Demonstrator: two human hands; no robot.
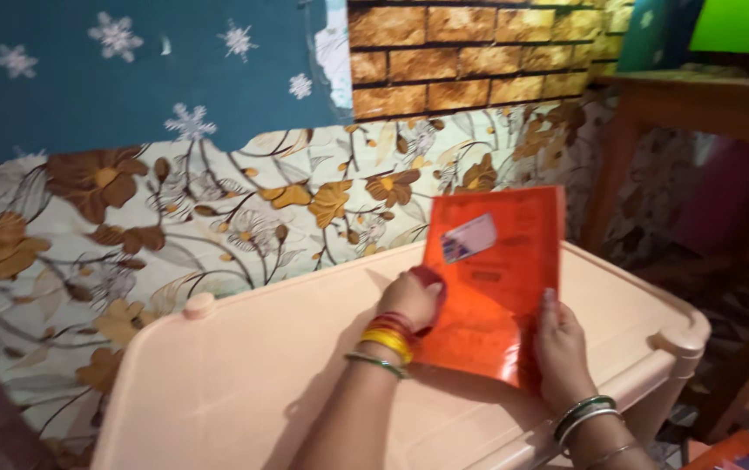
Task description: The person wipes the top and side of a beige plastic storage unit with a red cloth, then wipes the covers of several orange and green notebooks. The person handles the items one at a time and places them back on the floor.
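Note:
A thin orange notebook [496,278] with a small pale label near its top is held tilted up above a peach plastic table [244,383]. My left hand [409,300] grips its left edge, with yellow, red and green bangles on that wrist. My right hand [559,344] holds the lower right edge, with green and silver bangles on the wrist. The book's lower corner is close to the tabletop.
A floral-patterned wall [218,218] rises behind the table, with teal snowflake paper [131,70] and brick-pattern paper [470,52] above. A wooden table frame [705,104] stands at the right. Something orange [723,448] lies on the floor at bottom right.

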